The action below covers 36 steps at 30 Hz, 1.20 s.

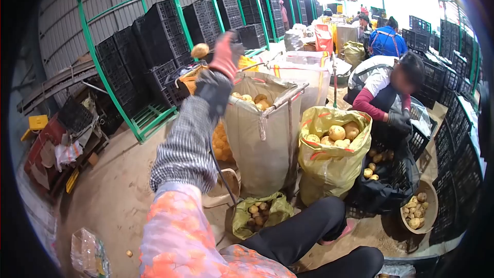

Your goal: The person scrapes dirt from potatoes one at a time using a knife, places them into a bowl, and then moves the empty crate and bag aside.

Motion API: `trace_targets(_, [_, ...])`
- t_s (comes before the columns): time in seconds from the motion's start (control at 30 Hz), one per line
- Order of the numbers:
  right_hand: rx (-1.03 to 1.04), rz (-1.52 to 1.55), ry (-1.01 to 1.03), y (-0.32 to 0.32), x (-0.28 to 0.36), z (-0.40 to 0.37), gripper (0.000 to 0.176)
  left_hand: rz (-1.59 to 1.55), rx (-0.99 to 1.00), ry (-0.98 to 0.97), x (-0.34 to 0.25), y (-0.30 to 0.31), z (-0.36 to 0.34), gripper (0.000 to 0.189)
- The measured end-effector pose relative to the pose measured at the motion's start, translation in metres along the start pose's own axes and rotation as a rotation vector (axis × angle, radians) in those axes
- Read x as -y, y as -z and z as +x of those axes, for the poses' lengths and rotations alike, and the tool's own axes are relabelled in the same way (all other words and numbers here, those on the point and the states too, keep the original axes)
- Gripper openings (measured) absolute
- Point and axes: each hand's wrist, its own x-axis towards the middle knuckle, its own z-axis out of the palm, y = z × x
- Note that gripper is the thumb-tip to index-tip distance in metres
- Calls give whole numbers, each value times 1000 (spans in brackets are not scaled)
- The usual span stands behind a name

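My left hand (226, 56), in a red-and-dark glove, is raised at the end of my outstretched arm and blurred by motion. Its fingers look stretched upward, with nothing visible in them. A potato (200, 50) hangs in the air just left of the hand, apart from it. Below and right of the hand stands a tall beige fabric bag (262, 149) on a frame, with potatoes (261, 99) inside near its top. An orange net bag (221, 144) of potatoes is partly hidden behind my forearm. My right hand is out of view.
A yellow sack (329, 170) full of potatoes stands before my knees, beside a small green sack (241, 219). At right, a person (383, 85) in dark gloves bends over a black-lined crate (383, 190). A bowl (435, 211) holds potatoes. Green racks (110, 90) and stacked black crates (170, 36) line the left.
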Motion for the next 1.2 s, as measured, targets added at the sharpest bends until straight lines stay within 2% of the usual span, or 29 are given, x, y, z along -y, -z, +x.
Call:
trace_targets(0.07, [0,165,-45,-3,4,1,37,58,318,-45,31,-42,-62,29])
trace_targets(0.1, [-5,255,-67,-4,6,1,37,-53,512,81,35,-71,-114,30])
trace_targets(0.13, [-12,343,-90,-1,5,3,36,-15,580,214,53,-90,-146,37])
trace_targets(0.2, [-42,527,-138,4,0,5,36,16,958,203,88,-131,-214,42])
trace_targets(0.27, [-109,705,-199,14,-14,3,36,-83,1194,456,121,-173,-281,46])
trace_targets(0.3, [-150,782,-224,19,-19,-1,35,-63,1294,595,138,-194,-311,45])
trace_targets(0.37, [-233,908,-253,29,-27,-11,35,-40,1464,660,166,-229,-371,44])
trace_targets(0.47, [-322,856,-305,57,-27,-12,27,18,1680,815,227,-278,-466,41])
trace_targets(0.5, [-309,820,-260,65,-21,-12,35,60,1716,855,246,-288,-497,39])
trace_targets(0.53, [-240,817,-237,79,-27,-5,34,103,1762,888,264,-297,-529,38])
trace_targets(0.57, [-345,886,-243,87,-3,-2,31,134,1826,967,276,-306,-562,37])
trace_targets(0.6, [-335,901,-157,88,-21,6,28,188,1881,1050,288,-307,-581,37])
trace_targets(0.7, [-451,875,-91,114,-28,30,24,252,2268,910,323,-299,-665,38])
trace_targets(0.73, [-517,877,-102,110,-42,40,25,310,2400,818,334,-298,-687,39])
trace_targets(0.77, [-541,875,-127,113,-46,43,25,388,2483,606,344,-299,-717,44])
trace_targets(0.8, [-491,942,-73,118,-41,45,22,419,2499,361,368,-294,-750,61])
trace_targets(0.83, [-441,1007,-4,121,-37,46,20,460,2363,102,385,-287,-781,69])
trace_targets(0.87, [-495,945,24,118,-33,42,19,493,2203,-142,396,-288,-803,78])
trace_targets(0.93, [-481,958,30,117,-33,36,20,644,2148,-665,403,-328,-830,82])
trace_targets(1.0, [-505,1014,-10,123,-20,29,21,709,2110,-929,424,-350,-848,75])
trace_targets(1.07, [-525,1082,1,126,-16,27,22,737,2209,-663,479,-360,-869,67])
trace_targets(1.13, [-581,1106,-2,123,-22,26,22,760,2187,-334,492,-370,-871,45])
trace_targets(1.17, [-596,1035,-9,126,-18,23,21,438,2051,-262,488,-375,-866,32])
trace_targets(1.2, [-606,965,-7,129,-15,23,21,309,2027,-20,460,-387,-854,22])
